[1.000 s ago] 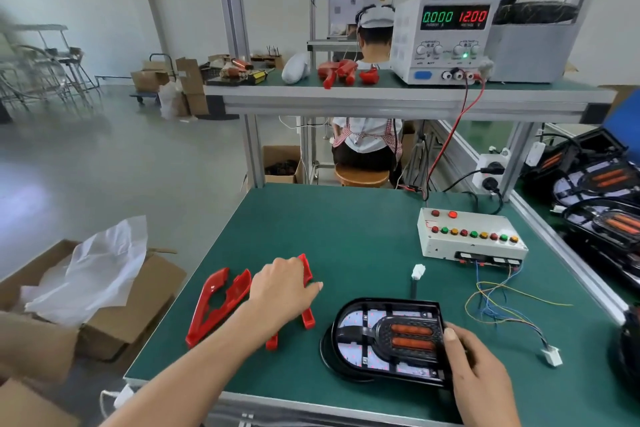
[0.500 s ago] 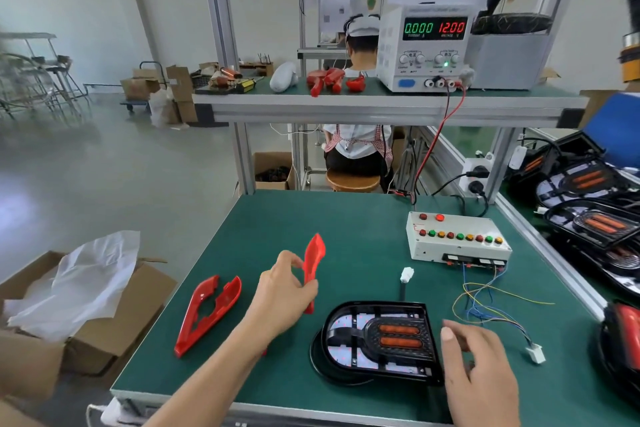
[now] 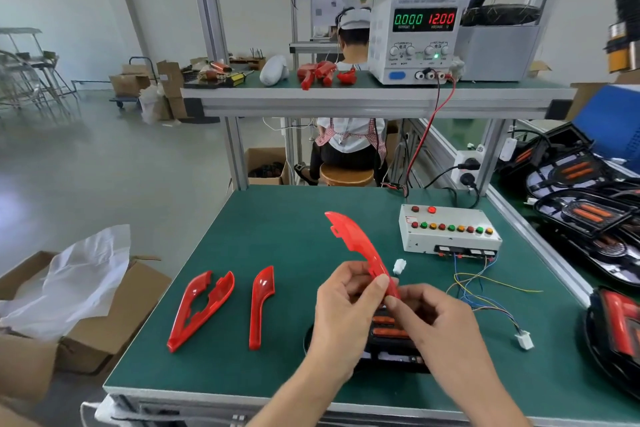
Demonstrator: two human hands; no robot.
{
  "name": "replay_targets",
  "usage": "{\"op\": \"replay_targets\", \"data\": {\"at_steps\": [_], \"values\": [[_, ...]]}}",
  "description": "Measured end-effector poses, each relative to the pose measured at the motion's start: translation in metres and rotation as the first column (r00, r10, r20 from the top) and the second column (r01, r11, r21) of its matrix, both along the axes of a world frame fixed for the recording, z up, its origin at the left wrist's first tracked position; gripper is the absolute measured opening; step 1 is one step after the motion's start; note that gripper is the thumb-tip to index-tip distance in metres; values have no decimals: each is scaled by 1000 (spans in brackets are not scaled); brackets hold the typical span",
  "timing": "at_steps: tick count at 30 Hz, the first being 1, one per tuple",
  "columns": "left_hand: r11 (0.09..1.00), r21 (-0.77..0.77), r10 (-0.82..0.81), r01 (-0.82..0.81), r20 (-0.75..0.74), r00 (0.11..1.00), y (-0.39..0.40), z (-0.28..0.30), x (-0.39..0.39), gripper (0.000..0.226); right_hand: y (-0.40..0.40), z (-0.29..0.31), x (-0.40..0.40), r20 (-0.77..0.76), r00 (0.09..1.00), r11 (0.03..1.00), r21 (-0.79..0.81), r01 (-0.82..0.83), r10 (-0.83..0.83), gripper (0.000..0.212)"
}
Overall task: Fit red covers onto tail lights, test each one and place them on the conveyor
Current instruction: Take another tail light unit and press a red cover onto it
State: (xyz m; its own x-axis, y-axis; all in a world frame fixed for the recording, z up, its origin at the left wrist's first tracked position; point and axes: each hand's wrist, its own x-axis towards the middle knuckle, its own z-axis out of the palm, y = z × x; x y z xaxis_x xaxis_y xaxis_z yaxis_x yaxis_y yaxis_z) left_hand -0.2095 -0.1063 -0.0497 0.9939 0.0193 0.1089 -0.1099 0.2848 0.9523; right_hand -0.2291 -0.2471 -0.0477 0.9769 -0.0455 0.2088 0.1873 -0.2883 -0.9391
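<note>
A curved red cover (image 3: 356, 241) stands raised above the green bench (image 3: 294, 218). My left hand (image 3: 346, 308) and my right hand (image 3: 433, 319) both pinch its lower end. Beneath my hands lies a black tail light (image 3: 388, 329) with orange strips, mostly hidden. Two more red covers lie flat on the bench to the left: a forked red cover (image 3: 201, 308) and a narrow red cover (image 3: 261, 302).
A white test box (image 3: 446, 232) with coloured buttons sits at the right, loose wires and a white plug (image 3: 523, 340) trailing from it. More tail lights (image 3: 585, 211) lie at the far right. Cardboard boxes (image 3: 86, 315) stand left of the bench. A power supply (image 3: 415, 38) is on the shelf.
My left hand lifted one red cover off the bench and carried it right, over the tail light. My right hand left the tail light's edge and took hold of the cover's lower end.
</note>
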Motion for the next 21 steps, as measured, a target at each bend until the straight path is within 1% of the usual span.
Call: {"op": "replay_targets", "data": {"at_steps": [2, 3, 4, 5, 6, 8, 9, 10, 12, 13, 14, 15, 17, 18, 21], "values": [[1000, 6, -20, 20, 2, 1000, 1, -1, 1, 12, -4, 0, 4, 8, 1000, 998, -52, -25, 26, 7], [999, 35, -28, 28, 1, 1000, 3, -2, 3, 14, -7, 0, 9, 20, 999, 996, -82, -39, 41, 7], [995, 102, -12, 11, 4, 1000, 8, -3, 6, 14, -11, 0, 15, 35, 998, 992, -117, -45, 49, 7], [978, 205, 35, -37, 11, 999, 15, -5, 10, 14, -17, 1, 22, 43, 998, 986, -159, -41, 48, 7], [943, 315, 104, -106, 22, 994, 23, -8, 15, 14, -23, 2, 31, 46, 998, 977, -211, -32, 43, 6], [840, 477, 260, -259, 65, 963, 46, -14, 22, 11, -36, 4, 46, 34, 999, 939, -342, -25, 39, 6], [773, 554, 310, -310, 98, 946, 59, -17, 24, 12, -42, 4, 53, 17, 999, 912, -408, -38, 50, 6], [695, 640, 327, -327, 123, 937, 71, -21, 26, 15, -48, 4, 59, -6, 998, 879, -473, -64, 70, 7], [532, 809, 299, -251, 99, 949, 90, -30, 31, 26, -55, 3, 68, -58, 993, 800, -589, -116, 101, 6], [476, 861, 275, -178, 46, 960, 96, -36, 34, 32, -57, 1, 72, -78, 991, 765, -630, -133, 108, 3], [462, 882, 257, -94, -32, 966, 99, -41, 37, 38, -59, 0, 74, -89, 989, 740, -657, -147, 117, 3], [501, 865, 242, -14, -125, 962, 100, -45, 40, 44, -60, -2, 76, -94, 987, 723, -673, -157, 127, 8], [638, 765, 212, 88, -285, 935, 96, -50, 41, 53, -60, -7, 79, -105, 983, 694, -697, -181, 151, 12], [680, 724, 198, 111, -328, 924, 94, -52, 42, 56, -59, -8, 79, -113, 980, 680, -707, -197, 166, 13], [741, 655, 173, 145, -395, 902, 89, -50, 47, 63, -57, -13, 82, -125, 969, 642, -730, -235, 212, 15]]}}
